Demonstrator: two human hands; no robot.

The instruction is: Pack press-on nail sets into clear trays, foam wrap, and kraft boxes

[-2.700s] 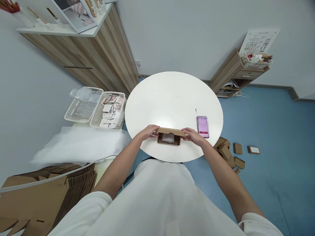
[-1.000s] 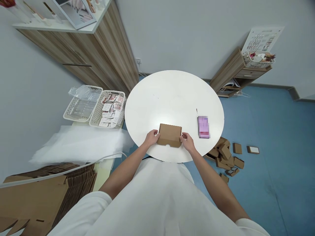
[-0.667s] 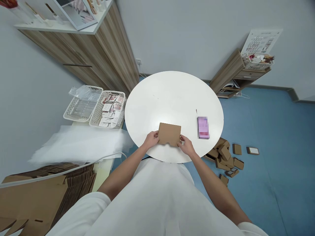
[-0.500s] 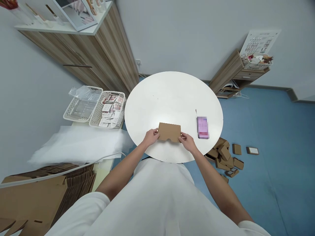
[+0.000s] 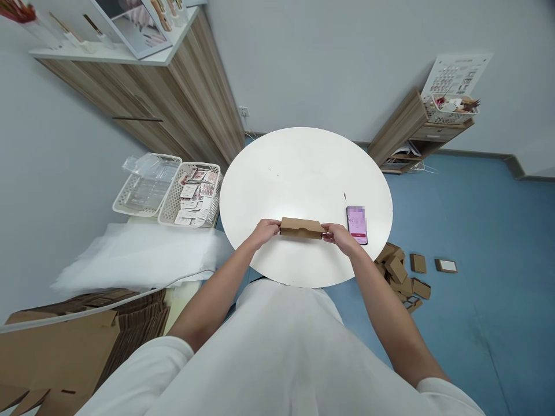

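Observation:
A small brown cardboard box (image 5: 302, 227) is held over the near part of the round white table (image 5: 303, 167). It is tilted so that its narrow front side, with a flap edge, faces me. My left hand (image 5: 266, 231) grips the box's left end, and my right hand (image 5: 339, 236) grips its right end. The fingertips on both sides are partly hidden by the box. Close to the right hand, a phone (image 5: 356, 225) with a pink screen lies on the table.
On the floor to the right lies a pile of small cardboard boxes (image 5: 395, 270). At the left stand white baskets (image 5: 163, 216) with packets and clear plastic, white foam sheets (image 5: 143, 254) and stacked flat cardboard (image 5: 60, 346). A wooden cabinet (image 5: 203, 86) is behind them.
The box has tipped, so its broad face now looks foreshortened and its front side shows. Both hands have moved slightly away from me, the right one also outward.

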